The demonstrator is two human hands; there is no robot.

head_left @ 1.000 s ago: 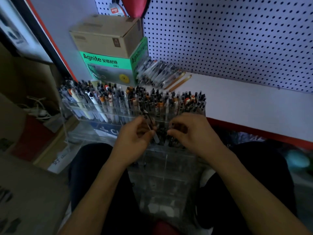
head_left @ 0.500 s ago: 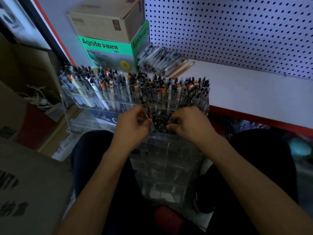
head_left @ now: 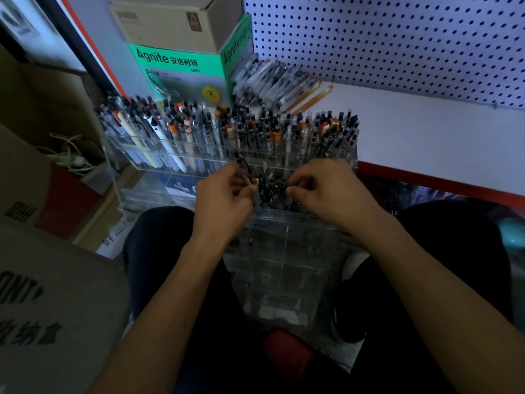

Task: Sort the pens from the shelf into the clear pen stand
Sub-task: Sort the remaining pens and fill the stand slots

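A clear tiered pen stand [head_left: 287, 251] sits between my knees, its back row packed with several upright pens [head_left: 233, 132]. My left hand [head_left: 224, 200] pinches a dark pen [head_left: 243, 169] that sticks up at a tilt over a middle row. My right hand [head_left: 329, 191] has its fingers curled down among dark pens [head_left: 272, 190] standing in that row; what it holds is hidden. Loose pens [head_left: 270, 81] lie in a heap on the white shelf [head_left: 426, 137] behind the stand.
A green and white Agnite box [head_left: 181, 72] with a cardboard box [head_left: 170, 21] on top stands at the shelf's back left. A pegboard wall [head_left: 397, 44] backs the shelf. Cardboard boxes [head_left: 51, 308] crowd the left side. My legs flank the stand.
The view has dipped and shifted a little. Both hands stay over the middle row; the pen in my left hand now stands more upright.
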